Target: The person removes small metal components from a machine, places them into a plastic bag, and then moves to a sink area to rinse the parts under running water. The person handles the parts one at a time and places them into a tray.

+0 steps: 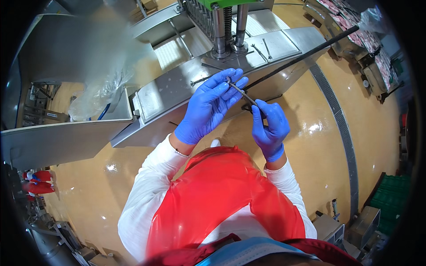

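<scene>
Both my hands wear blue gloves and are held in front of a steel machine. A thin metal rod, with a small thicker head at its upper left end, slants between them. My left hand, palm turned up, has that head end between thumb and fingers. At the lower right end, my right hand pinches the rod between thumb and fingers. Similar thin metal pins lie on the machine's ledge beyond my hands. Another pin rests just left of my left fingers, partly hidden by them.
Steel columns rise under a green part. A long black bar slants to the upper right. Clear plastic hangs in a steel bin at left. Carts with meat stand far right; a drain channel crosses the floor.
</scene>
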`<state>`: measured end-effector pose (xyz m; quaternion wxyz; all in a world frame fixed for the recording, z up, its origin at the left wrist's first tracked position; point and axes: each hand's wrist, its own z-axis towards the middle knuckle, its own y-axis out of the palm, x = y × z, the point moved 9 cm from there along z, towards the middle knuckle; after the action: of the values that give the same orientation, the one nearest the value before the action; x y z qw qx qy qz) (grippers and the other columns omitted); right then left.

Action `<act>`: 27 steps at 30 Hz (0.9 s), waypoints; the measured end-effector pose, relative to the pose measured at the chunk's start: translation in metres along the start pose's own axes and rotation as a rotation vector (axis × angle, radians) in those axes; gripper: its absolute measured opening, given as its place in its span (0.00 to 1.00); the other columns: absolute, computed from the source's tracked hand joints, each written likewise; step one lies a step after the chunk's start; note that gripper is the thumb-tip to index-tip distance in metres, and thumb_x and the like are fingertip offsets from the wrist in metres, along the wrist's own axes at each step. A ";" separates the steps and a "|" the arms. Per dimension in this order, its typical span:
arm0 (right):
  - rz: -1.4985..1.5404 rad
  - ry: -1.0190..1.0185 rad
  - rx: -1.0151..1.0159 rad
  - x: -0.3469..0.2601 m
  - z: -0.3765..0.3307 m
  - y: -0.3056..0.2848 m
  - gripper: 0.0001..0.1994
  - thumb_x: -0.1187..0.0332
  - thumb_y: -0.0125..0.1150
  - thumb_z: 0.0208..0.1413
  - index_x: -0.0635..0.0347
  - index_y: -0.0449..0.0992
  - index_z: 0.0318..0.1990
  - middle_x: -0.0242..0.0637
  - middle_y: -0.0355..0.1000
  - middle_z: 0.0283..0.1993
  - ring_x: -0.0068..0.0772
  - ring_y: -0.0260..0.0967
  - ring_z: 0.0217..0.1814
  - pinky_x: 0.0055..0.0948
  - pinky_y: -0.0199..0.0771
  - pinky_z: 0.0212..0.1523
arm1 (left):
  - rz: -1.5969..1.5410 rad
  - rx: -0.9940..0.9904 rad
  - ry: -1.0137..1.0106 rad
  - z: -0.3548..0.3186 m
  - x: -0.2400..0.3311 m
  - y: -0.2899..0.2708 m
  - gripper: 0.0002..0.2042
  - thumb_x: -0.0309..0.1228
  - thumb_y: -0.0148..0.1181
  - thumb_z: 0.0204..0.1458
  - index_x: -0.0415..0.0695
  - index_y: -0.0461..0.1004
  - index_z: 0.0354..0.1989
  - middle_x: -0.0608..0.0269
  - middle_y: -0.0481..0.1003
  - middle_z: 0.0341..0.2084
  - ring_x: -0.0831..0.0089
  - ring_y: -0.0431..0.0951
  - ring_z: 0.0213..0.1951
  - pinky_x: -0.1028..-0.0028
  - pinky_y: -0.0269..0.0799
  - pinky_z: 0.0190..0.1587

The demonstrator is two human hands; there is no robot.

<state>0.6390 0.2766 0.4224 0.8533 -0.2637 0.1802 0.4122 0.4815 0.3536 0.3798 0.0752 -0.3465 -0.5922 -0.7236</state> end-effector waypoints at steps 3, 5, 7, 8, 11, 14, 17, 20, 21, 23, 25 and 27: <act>-0.016 -0.019 -0.048 0.001 0.000 0.021 0.08 0.79 0.70 0.54 0.63 0.81 0.42 0.38 0.71 0.26 0.37 0.67 0.25 0.32 0.68 0.29 | -0.028 -0.017 -0.024 0.002 0.012 -0.013 0.19 0.25 0.49 0.68 0.39 0.66 0.67 0.50 0.67 0.68 0.53 0.64 0.72 0.58 0.71 0.69; -0.025 0.033 -0.107 0.009 -0.007 0.037 0.05 0.76 0.69 0.58 0.64 0.81 0.41 0.36 0.72 0.27 0.32 0.68 0.26 0.32 0.68 0.30 | -0.008 -0.064 -0.036 0.002 0.020 -0.019 0.19 0.25 0.48 0.69 0.39 0.67 0.67 0.49 0.68 0.67 0.52 0.65 0.71 0.57 0.70 0.69; 0.262 0.439 -0.199 0.034 -0.017 0.059 0.04 0.73 0.66 0.63 0.65 0.80 0.39 0.33 0.73 0.27 0.25 0.67 0.27 0.30 0.68 0.30 | -0.004 -0.070 -0.007 0.005 0.030 -0.030 0.18 0.23 0.47 0.69 0.35 0.68 0.65 0.47 0.71 0.64 0.51 0.68 0.69 0.55 0.68 0.70; 0.409 0.643 -0.240 0.043 -0.028 0.074 0.06 0.71 0.64 0.65 0.66 0.80 0.38 0.31 0.73 0.28 0.22 0.67 0.28 0.29 0.68 0.30 | 0.000 -0.071 0.008 0.006 0.035 -0.035 0.17 0.23 0.46 0.69 0.33 0.69 0.64 0.46 0.72 0.63 0.51 0.70 0.68 0.55 0.66 0.71; 0.400 0.545 -0.125 0.029 -0.023 0.093 0.12 0.66 0.60 0.70 0.66 0.79 0.37 0.26 0.72 0.28 0.16 0.65 0.31 0.25 0.66 0.31 | -0.002 -0.167 0.027 0.006 0.043 -0.050 0.17 0.25 0.47 0.69 0.34 0.69 0.63 0.45 0.75 0.59 0.51 0.72 0.66 0.55 0.67 0.70; 0.499 0.681 -0.326 0.033 -0.033 0.116 0.13 0.65 0.57 0.71 0.66 0.78 0.38 0.26 0.71 0.29 0.17 0.63 0.30 0.22 0.64 0.32 | 0.027 -0.241 0.119 0.005 0.046 -0.058 0.16 0.32 0.48 0.71 0.36 0.71 0.61 0.46 0.75 0.58 0.48 0.71 0.66 0.55 0.70 0.67; 0.640 0.704 -0.283 0.029 -0.038 0.129 0.12 0.66 0.57 0.71 0.66 0.78 0.38 0.27 0.71 0.29 0.17 0.62 0.30 0.21 0.63 0.32 | -0.103 -0.459 0.204 0.009 0.048 -0.069 0.18 0.36 0.50 0.70 0.35 0.70 0.61 0.47 0.76 0.55 0.49 0.73 0.65 0.55 0.72 0.66; 0.633 0.654 -0.299 0.015 -0.028 0.138 0.12 0.67 0.57 0.71 0.66 0.77 0.37 0.29 0.72 0.30 0.19 0.65 0.31 0.22 0.65 0.33 | 0.598 -0.092 0.185 0.019 0.049 -0.121 0.19 0.37 0.52 0.70 0.37 0.70 0.62 0.48 0.76 0.53 0.51 0.74 0.63 0.56 0.73 0.65; 0.563 0.583 -0.303 0.011 -0.023 0.138 0.12 0.67 0.57 0.71 0.67 0.77 0.37 0.31 0.73 0.30 0.20 0.67 0.31 0.23 0.67 0.33 | 0.422 -0.150 0.230 0.015 0.051 -0.119 0.20 0.37 0.53 0.69 0.38 0.70 0.64 0.48 0.76 0.55 0.52 0.74 0.63 0.57 0.73 0.65; 0.426 0.446 -0.299 0.003 -0.015 0.138 0.11 0.68 0.57 0.70 0.67 0.77 0.37 0.34 0.75 0.30 0.22 0.69 0.32 0.24 0.69 0.35 | 0.073 -0.267 0.307 0.004 0.065 -0.097 0.22 0.38 0.53 0.69 0.40 0.68 0.67 0.50 0.74 0.57 0.54 0.74 0.62 0.57 0.73 0.65; 0.461 0.422 -0.289 -0.003 -0.013 0.140 0.10 0.69 0.57 0.70 0.68 0.77 0.37 0.37 0.76 0.31 0.24 0.71 0.33 0.25 0.71 0.36 | 0.153 -0.235 0.292 0.002 0.071 -0.086 0.27 0.40 0.55 0.68 0.41 0.62 0.71 0.50 0.72 0.60 0.54 0.73 0.63 0.57 0.72 0.65; 0.469 0.405 -0.292 -0.009 -0.015 0.143 0.10 0.70 0.57 0.69 0.68 0.77 0.37 0.38 0.76 0.31 0.26 0.72 0.33 0.26 0.72 0.37 | 0.253 -0.076 0.268 0.003 0.071 -0.106 0.32 0.43 0.57 0.66 0.43 0.56 0.75 0.51 0.69 0.63 0.54 0.71 0.64 0.57 0.71 0.66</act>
<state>0.5177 0.3366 0.3725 0.6353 -0.4110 0.3407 0.5580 0.3744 0.4078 0.3364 0.2305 -0.3211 -0.5007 -0.7701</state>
